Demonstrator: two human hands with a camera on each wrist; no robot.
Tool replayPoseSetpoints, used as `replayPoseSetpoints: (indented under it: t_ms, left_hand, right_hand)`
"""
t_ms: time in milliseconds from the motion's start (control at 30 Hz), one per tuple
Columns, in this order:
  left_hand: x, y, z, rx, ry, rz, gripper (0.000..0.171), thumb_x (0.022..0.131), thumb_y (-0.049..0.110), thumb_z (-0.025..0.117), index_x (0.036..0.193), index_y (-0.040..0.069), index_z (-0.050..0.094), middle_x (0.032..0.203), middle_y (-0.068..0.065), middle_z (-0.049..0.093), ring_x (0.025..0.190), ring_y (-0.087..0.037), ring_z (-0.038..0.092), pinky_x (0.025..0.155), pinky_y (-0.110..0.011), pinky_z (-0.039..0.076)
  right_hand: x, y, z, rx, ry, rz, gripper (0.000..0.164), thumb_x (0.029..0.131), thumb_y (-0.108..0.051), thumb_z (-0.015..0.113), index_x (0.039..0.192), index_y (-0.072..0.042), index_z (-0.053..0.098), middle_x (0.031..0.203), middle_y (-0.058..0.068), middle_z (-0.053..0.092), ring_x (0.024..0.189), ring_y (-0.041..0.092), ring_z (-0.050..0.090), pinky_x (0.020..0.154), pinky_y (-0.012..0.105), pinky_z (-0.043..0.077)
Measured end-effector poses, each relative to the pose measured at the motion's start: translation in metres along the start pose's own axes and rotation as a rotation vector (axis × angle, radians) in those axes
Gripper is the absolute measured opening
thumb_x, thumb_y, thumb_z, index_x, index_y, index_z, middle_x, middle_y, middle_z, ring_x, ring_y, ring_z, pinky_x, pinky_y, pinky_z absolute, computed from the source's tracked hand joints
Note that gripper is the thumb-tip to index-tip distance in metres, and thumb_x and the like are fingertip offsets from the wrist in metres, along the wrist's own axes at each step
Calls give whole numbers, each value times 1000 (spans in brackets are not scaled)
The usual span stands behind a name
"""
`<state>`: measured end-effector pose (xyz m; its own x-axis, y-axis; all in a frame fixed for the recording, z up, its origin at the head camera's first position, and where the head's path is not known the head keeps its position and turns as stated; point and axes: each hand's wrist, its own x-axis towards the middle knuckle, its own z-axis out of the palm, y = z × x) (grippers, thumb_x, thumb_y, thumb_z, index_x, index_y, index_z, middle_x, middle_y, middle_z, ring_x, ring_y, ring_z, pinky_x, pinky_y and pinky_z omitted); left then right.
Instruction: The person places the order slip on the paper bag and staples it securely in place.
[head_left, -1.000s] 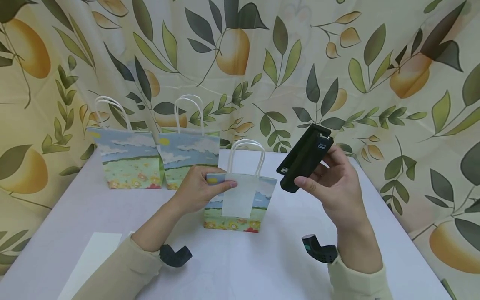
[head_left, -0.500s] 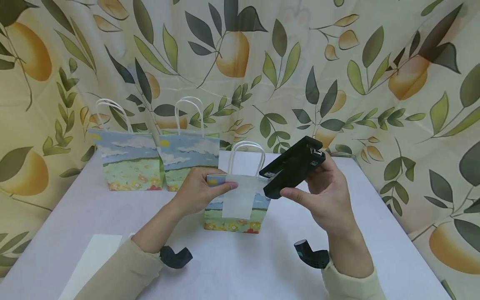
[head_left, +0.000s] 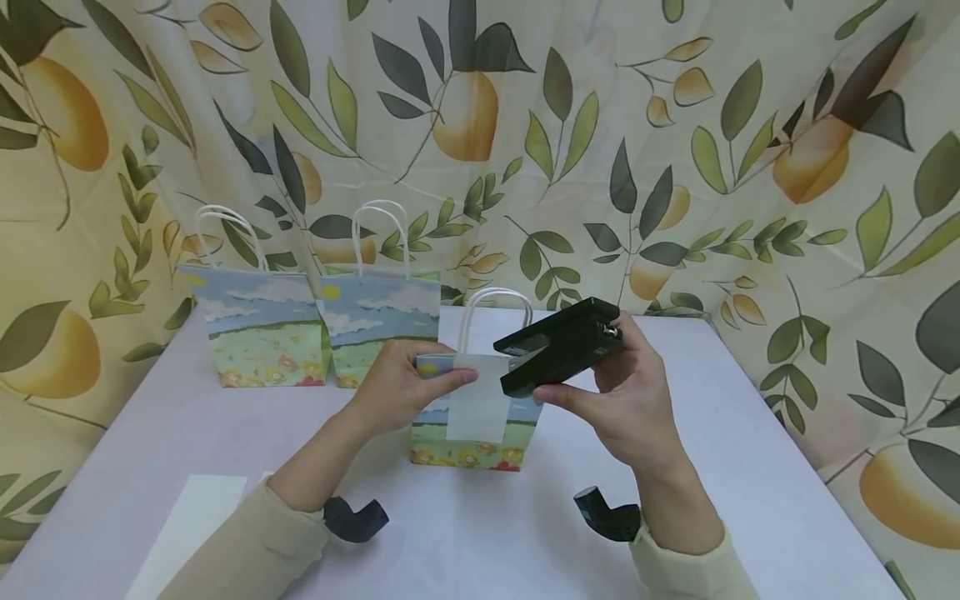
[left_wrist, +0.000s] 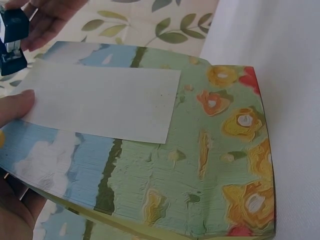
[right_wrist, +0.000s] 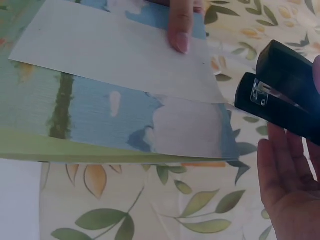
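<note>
My left hand [head_left: 401,382] pinches a white paper slip [head_left: 477,408] against the upper front of a small paper gift bag [head_left: 465,454], thumb over the slip. The bag has white twisted handles and a printed sky and flower meadow. In my right hand [head_left: 626,400] is a black stapler [head_left: 566,350], gripped by its rear with the jaws apart. Its front end overlaps the bag's top right corner in the head view. From the right wrist view, the stapler [right_wrist: 280,90] sits just beyond the bag's top edge, close to the slip [right_wrist: 115,50].
Two matching gift bags, one at left [head_left: 258,333] and one beside it [head_left: 382,325], stand at the back of the white table [head_left: 600,533]. Another white paper sheet [head_left: 191,525] lies near my left forearm. A fruit-patterned curtain [head_left: 480,125] hangs behind the table.
The right hand has brought the stapler left and down to the bag's top edge, tilting it flatter. The left hand keeps its hold on the slip and bag.
</note>
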<state>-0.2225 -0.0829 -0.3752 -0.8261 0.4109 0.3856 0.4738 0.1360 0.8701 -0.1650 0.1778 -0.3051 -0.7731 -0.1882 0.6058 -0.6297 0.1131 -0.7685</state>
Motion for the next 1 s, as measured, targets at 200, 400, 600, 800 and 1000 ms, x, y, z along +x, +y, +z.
replayPoseSetpoints:
  t_ms: [200, 400, 600, 800, 1000]
  left_hand:
    - [1, 0, 1, 8, 1, 11, 16, 92, 19, 81, 107, 15, 83, 106, 1, 81, 95, -10, 76, 77, -29, 61]
    - [2, 0, 2, 27, 7, 18, 14, 91, 21, 82, 104, 16, 83, 103, 2, 81, 94, -10, 75, 75, -28, 59]
    - [1, 0, 1, 39, 7, -3, 13, 91, 22, 81, 103, 15, 83, 102, 1, 81, 91, -10, 74, 73, -27, 58]
    - [0, -1, 1, 40, 5, -7, 13, 93, 22, 80, 103, 16, 83, 103, 2, 81, 83, -13, 70, 68, -25, 54]
    - [0, 1, 1, 27, 5, -15, 16, 92, 19, 80, 107, 14, 83, 105, 1, 81, 91, -11, 74, 73, -27, 58]
  right_hand:
    - [1, 7, 8, -28, 13, -24, 75, 61, 20, 89, 129, 11, 56, 116, -3, 71, 109, 18, 67, 110, 30, 48]
    - [3, 18, 12, -55, 4, 16, 74, 66, 17, 89, 132, 5, 57, 123, -1, 68, 111, 18, 67, 109, 30, 48]
    - [6, 26, 12, -34, -56, 120, 79, 74, 15, 85, 142, -6, 50, 129, -5, 71, 116, 18, 68, 107, 30, 48]
    - [13, 32, 15, -38, -95, 133, 81, 78, 9, 85, 148, -12, 49, 116, -4, 74, 103, 20, 74, 101, 32, 53]
    - [18, 35, 20, -71, -119, 147, 94, 81, 4, 85, 159, -23, 40, 124, 5, 74, 107, 16, 73, 100, 31, 54]
